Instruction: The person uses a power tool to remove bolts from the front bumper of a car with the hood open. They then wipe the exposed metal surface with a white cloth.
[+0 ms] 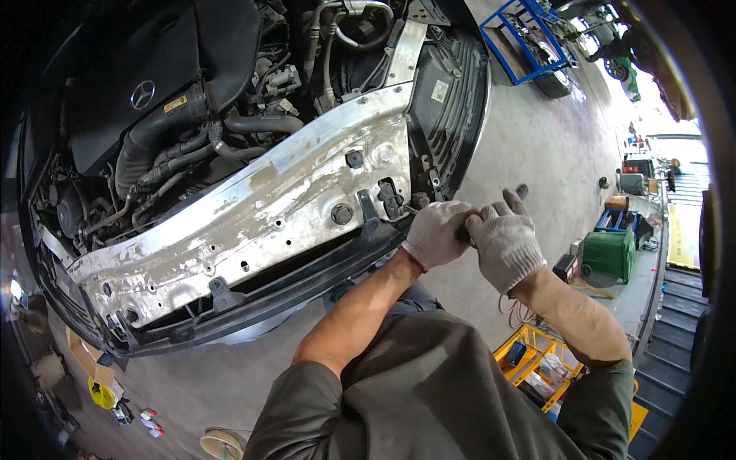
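The left hand (438, 234) and right hand (507, 244), both gloved, meet with fingers curled — whether they grip anything, I cannot tell; just left lies the car's scuffed metal front panel (307, 192), then its dark engine cover (172, 65); grey floor (556, 146) spreads beyond, with a yellow cart (511, 340), a green bin (609, 257) and a blue-framed cart (543, 74).

The left hand (434, 236) and right hand (506, 244) are covered by off-white knitted work gloves (512, 259), darkened by grime around the fingers. A thin red band (415, 261) is seen at the left glove's wrist edge. The torso is covered by a plain dark grey-green shirt (445, 383), whose sleeves (295, 406) are ended near the elbows, leaving both forearms (356, 310) bared.
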`<state>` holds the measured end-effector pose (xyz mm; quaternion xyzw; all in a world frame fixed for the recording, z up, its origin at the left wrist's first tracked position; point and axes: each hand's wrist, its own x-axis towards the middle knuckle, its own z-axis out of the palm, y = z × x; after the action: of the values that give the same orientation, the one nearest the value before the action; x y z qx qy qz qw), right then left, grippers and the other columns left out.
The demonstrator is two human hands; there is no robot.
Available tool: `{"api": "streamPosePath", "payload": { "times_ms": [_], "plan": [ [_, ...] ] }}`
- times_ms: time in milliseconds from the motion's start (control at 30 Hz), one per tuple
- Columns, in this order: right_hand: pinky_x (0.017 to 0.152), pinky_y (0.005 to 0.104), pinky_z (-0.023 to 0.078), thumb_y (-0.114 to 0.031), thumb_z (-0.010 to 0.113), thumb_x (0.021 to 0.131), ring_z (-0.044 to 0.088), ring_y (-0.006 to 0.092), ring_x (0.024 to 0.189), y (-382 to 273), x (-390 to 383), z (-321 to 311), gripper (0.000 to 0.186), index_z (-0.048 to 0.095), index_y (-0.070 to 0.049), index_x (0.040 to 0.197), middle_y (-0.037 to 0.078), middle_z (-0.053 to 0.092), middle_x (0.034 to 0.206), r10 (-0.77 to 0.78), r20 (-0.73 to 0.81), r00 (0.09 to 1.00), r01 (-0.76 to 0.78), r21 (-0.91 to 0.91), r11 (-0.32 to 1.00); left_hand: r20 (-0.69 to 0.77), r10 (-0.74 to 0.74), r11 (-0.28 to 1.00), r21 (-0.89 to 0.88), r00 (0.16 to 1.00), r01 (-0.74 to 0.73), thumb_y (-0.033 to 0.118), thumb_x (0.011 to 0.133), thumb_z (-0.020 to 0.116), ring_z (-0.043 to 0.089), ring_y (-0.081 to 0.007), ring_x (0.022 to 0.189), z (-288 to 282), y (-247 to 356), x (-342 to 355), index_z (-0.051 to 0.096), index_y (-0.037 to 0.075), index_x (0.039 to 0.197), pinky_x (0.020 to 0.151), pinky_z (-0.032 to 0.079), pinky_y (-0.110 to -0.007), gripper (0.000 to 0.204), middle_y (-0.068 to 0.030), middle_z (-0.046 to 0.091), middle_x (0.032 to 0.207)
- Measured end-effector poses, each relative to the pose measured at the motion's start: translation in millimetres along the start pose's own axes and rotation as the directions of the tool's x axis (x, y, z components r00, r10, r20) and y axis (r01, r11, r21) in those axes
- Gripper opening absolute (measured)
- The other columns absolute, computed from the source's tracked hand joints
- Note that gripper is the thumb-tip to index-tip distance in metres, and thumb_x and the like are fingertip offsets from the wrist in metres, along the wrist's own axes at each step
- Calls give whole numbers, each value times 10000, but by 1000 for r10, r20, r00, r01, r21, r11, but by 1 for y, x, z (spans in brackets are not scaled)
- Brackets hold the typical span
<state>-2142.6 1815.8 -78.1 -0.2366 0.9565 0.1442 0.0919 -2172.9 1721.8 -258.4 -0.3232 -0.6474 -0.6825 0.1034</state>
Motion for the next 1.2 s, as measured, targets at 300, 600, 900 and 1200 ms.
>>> {"api": "streamPosePath", "payload": {
  "times_ms": [300,600,900,1200],
  "plan": [
    [834,472,580,-143,602,901,734,399,952,-8,4,-1,310,625,-9,1180,195,753,963,241,305,921,-259,22,965,34,-1,995,-97,999,4,63,782,726,702,-335,892,-5,-2,5,667,99,1036,743,553,-433,263,-98,718,962],
    [864,478,581,-171,649,905,738,385,968,-4,13,-11,321,631,4,1173,223,748,1043,293,598,746,-589,387,709,-76,-60,998,22,995,61,108,770,762,696,-337,931,6,0,-7,646,119,1115,846,548,-430,364,-94,704,972],
    [776,441,582,-133,609,914,746,381,940,9,18,-3,288,641,10,1162,224,756,1029,71,836,544,-838,546,-7,-157,-141,981,108,977,159,168,837,752,585,-400,1080,3,19,-15,574,123,1301,950,466,-501,499,-149,599,1149],
    [830,444,606,-198,681,900,762,351,968,5,20,-13,325,651,-1,1158,214,766,1018,262,664,701,-639,421,644,-115,-30,965,255,993,59,81,783,757,680,-341,904,-9,13,1,667,74,1216,839,546,-446,442,-128,681,986]
  ]
}}
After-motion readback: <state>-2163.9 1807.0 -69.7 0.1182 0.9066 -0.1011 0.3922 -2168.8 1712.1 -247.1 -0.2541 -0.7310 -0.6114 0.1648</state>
